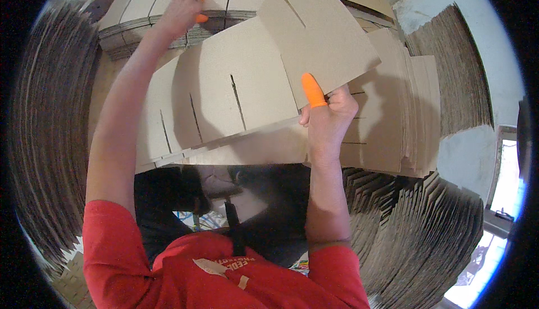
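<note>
My right hand (332, 112) pinches the lower edge of a tan slotted cardboard sheet (328, 34); its orange-capped thumb lies on top and the fingers curl underneath. That sheet is tilted, overlapping or joined to a long slotted cardboard strip (216, 79) in front of me; I cannot tell which. Farther off to the left, my left hand (182, 12) reaches over a stack of slotted cardboard sheets (135, 6). Its orange-capped thumb and finger are apart at the stack's near edge, with the fingers on the top sheet.
Tall piles of cardboard stand at the left (50, 124), at the far right (455, 67) and at the lower right (415, 230). More slotted sheets (387, 135) lie at the right of the work surface. A pale wall (460, 157) rises behind the right-hand pile.
</note>
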Tool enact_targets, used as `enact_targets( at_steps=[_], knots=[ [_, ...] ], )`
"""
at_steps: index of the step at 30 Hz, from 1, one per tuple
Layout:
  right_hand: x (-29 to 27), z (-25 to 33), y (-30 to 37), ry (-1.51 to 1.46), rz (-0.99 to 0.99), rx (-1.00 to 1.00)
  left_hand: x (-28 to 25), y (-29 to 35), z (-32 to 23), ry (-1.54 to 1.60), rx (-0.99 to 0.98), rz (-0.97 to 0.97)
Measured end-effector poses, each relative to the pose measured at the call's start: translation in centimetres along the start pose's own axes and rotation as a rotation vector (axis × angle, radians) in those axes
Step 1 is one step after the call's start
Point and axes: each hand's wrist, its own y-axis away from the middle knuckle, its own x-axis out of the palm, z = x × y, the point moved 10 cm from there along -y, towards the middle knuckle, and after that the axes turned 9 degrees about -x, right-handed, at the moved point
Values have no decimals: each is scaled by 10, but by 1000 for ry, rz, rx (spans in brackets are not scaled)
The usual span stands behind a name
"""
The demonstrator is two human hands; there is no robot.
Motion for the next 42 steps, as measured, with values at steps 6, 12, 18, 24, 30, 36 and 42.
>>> enact_targets(
  at_steps=[6, 12, 18, 24, 30, 36, 42],
  knots=[
    [3, 4, -2, 85, 7, -125, -22, 1, -15, 83, -20, -68],
    [5, 8, -2, 28, 2, -98, -2, -19, 39, 506, -359, 392],
    [5, 3, 4, 183, -39, -264, -93, -24, -10, 236, -92, -210],
    [5, 12, 8, 330, -17, -354, -133, -22, -53, 133, 85, -332],
    [7, 22, 8, 412, 20, -292, -144, -17, -44, 129, 72, -333],
    [9, 40, 11, 416, -57, -436, -169, -15, -57, 178, 195, -368],
    [13, 65, 16, 411, -106, -466, -210, 14, -85, 218, 309, -328]
  ],
)
